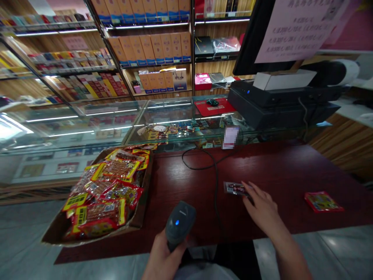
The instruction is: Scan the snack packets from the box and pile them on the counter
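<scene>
My left hand (166, 254) is wrapped around the handle of a dark grey barcode scanner (182, 219), which has a lit blue light on top. Its head points up and away over the front of the dark red wooden counter (180, 182). My right hand (262, 208) has its thumb and fingers at the right end of a small clear-wrapped snack packet (234, 188); the fingers cover that end. The packet lies at or just above the counter top. To the right of that hand lies a red and yellow-green snack packet (323, 201).
An open cardboard box (144, 202) heaped with snack packets (107, 175) stands on the left. A black cable (216, 182) crosses the counter. Behind are a glass display case (171, 112), a mouse (212, 102) on a red mat, a card (230, 136) and a monitor (247, 42).
</scene>
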### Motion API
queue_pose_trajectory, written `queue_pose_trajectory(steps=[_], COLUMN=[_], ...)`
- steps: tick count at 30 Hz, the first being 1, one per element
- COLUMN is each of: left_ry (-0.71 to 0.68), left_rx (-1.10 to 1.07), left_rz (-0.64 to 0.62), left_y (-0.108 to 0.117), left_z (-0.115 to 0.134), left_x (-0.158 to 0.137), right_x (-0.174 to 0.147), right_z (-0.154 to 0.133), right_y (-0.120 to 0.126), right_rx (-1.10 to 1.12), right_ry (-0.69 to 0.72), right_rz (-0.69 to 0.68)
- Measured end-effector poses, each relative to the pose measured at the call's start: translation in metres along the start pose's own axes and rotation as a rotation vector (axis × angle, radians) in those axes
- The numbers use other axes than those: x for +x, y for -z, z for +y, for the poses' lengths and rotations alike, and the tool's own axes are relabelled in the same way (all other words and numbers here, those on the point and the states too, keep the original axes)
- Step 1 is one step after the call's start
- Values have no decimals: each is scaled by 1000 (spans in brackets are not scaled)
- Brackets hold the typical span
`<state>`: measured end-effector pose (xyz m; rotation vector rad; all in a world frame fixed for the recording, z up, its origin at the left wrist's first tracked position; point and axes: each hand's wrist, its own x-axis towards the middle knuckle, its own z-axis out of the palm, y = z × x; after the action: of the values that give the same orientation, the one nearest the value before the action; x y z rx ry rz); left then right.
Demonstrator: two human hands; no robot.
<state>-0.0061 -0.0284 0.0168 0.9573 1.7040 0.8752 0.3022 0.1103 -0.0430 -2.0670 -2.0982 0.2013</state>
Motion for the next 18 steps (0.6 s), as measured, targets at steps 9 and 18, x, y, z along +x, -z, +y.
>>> queue_pose_trajectory(steps=[9, 18], left_ry=[-99, -147], left_rx=[-8, 46], left_rz=[-32, -49], left_y=[2, 10], left_z=[-1, 10], left_x=[4, -3], right_x=[32, 26], right_z=[35, -45], right_y=[4, 11], right_rx=[264, 909], right_ry=[155, 116], right_rz=[-84, -268])
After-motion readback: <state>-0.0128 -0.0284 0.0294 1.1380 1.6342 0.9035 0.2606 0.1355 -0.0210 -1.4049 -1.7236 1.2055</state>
